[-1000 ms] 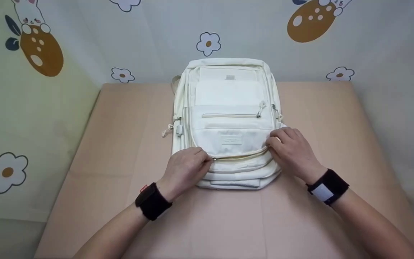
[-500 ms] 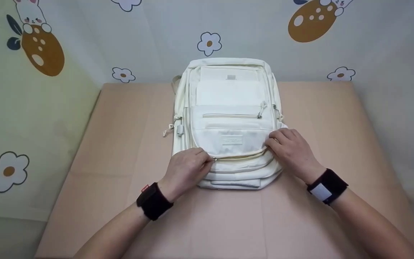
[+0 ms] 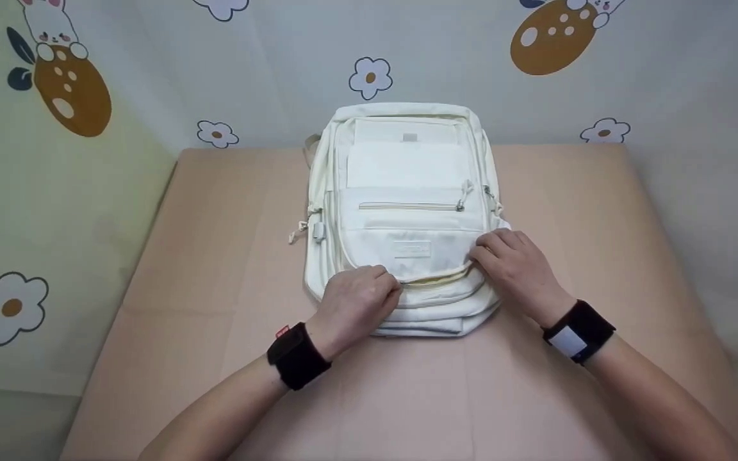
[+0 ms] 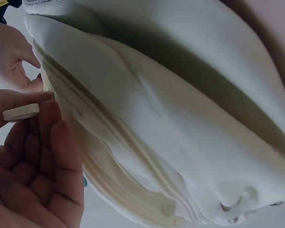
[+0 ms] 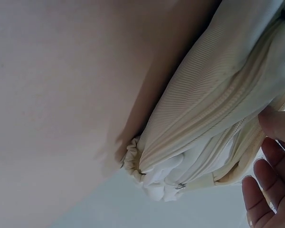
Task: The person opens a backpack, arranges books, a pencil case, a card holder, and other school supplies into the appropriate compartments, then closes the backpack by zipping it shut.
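A cream backpack (image 3: pixel 414 173) lies on its back, front pockets facing up. My left hand (image 3: pixel 359 298) pinches a pale zipper pull (image 4: pixel 21 112) between thumb and fingers at the lower front pocket's curved zipper. Right of that hand, a narrow yellowish gap (image 3: pixel 439 280) shows along the zipper. My right hand (image 3: pixel 516 269) grips the pocket's edge at the lower right side, thumb on one side and bent fingers on the other in the right wrist view. The zipper's slider is hidden behind my left fingers in the head view.
The backpack lies on a beige tabletop (image 3: pixel 228 256), toward its far edge. Patterned cloth (image 3: pixel 279 70) hangs behind and at both sides. A zipped slit pocket (image 3: pixel 407 206) and loose cord pulls (image 3: pixel 297 232) are on the bag.
My left hand has moved a little to the right along the pocket's zipper with the pull, and less of the yellowish gap shows. The right hand stays almost in place.
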`<state>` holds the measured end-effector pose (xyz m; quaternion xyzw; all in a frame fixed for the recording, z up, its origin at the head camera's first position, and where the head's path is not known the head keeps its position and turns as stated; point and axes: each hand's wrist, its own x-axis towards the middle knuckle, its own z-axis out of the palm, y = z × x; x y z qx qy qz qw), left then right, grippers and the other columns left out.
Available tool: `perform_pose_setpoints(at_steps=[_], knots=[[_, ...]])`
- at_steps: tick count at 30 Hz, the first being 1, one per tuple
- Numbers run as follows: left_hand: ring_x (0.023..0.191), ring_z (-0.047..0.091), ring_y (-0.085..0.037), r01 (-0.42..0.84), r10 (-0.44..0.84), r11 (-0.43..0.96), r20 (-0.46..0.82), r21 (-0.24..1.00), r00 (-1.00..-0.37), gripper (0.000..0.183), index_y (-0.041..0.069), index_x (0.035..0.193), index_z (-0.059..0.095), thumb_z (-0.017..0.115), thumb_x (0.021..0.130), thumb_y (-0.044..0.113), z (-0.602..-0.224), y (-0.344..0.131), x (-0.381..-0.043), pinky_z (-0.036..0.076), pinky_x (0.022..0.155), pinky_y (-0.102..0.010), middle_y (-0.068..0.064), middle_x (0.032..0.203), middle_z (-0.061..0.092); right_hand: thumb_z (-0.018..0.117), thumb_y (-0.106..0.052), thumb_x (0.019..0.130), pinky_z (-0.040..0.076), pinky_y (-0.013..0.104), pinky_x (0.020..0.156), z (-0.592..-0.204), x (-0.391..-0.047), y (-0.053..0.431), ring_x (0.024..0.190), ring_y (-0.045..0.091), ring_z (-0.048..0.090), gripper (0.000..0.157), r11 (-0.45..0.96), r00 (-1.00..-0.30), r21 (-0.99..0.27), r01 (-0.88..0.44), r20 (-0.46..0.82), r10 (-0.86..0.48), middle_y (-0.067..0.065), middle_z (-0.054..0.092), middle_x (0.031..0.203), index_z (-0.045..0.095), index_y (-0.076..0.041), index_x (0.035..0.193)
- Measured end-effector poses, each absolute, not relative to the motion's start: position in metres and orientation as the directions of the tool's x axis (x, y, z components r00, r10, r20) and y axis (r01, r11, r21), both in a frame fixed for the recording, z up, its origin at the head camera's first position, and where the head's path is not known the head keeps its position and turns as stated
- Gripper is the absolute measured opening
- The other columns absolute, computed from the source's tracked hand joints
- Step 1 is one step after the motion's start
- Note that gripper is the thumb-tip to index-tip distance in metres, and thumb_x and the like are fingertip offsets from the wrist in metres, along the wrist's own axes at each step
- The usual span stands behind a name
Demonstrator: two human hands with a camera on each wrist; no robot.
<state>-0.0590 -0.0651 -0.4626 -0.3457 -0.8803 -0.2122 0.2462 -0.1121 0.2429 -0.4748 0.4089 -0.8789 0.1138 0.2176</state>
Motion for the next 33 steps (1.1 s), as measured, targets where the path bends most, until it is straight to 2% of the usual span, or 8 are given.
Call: perform_pose_setpoints(at_steps=[10,17,27,30,33], knots=[[0.061,0.061,-0.011,0.715,0.514,0.662,0.557,0.225,-0.652,0.011,0.015,0.081,0.074,0.073,0.088,0.006,-0.462,-0.062,-0.06,0.047,0.048,-0.027,0.006,0.072,0.064,0.063,0.0,0.094,0.047,0.045,0.077,-0.476,-0.113,0.243,0.098,0.032,0.057,0.011,0.647,-0.575,-0.023,-0.762,0.484,-0.66,0.01,0.062,0.105,0.068,-0.006,0.101],[0.062,0.062,-0.011,0.71,0.507,0.664,0.557,0.235,-0.658,0.009,0.016,0.085,0.075,0.074,0.09,0.008,-0.462,-0.065,-0.059,0.047,0.05,-0.027,0.007,0.073,0.065,0.068,-0.005,0.094,0.047,0.043,0.079,-0.477,-0.116,0.247,0.1,0.031,0.058,0.007,0.665,-0.602,-0.052,-0.745,0.484,-0.635,0.009,0.064,0.104,0.068,-0.009,0.1],[0.064,0.062,-0.011,0.692,0.504,0.669,0.519,0.271,-0.69,0.008,0.014,0.086,0.075,0.074,0.091,0.008,-0.461,-0.068,-0.058,0.048,0.052,-0.027,0.006,0.073,0.065,0.076,0.0,0.087,0.049,0.049,0.086,-0.472,-0.138,0.261,0.105,0.036,0.059,0.019,0.679,-0.599,-0.048,-0.733,0.519,-0.61,0.014,0.064,0.109,0.067,-0.007,0.102],[0.064,0.062,-0.011,0.685,0.498,0.672,0.514,0.279,-0.698,0.008,0.014,0.086,0.075,0.074,0.091,0.008,-0.46,-0.067,-0.058,0.048,0.053,-0.028,0.006,0.073,0.065,0.075,0.0,0.088,0.049,0.049,0.085,-0.471,-0.145,0.264,0.104,0.035,0.059,0.018,0.664,-0.58,-0.045,-0.746,0.533,-0.616,0.013,0.064,0.109,0.066,-0.007,0.102],[0.062,0.061,-0.012,0.678,0.489,0.679,0.514,0.282,-0.704,0.008,0.014,0.085,0.075,0.075,0.091,0.009,-0.46,-0.067,-0.057,0.047,0.052,-0.028,0.006,0.072,0.065,0.074,-0.003,0.09,0.05,0.049,0.082,-0.473,-0.15,0.264,0.101,0.035,0.06,0.015,0.624,-0.527,-0.03,-0.781,0.568,-0.632,0.013,0.064,0.107,0.066,-0.006,0.102]])
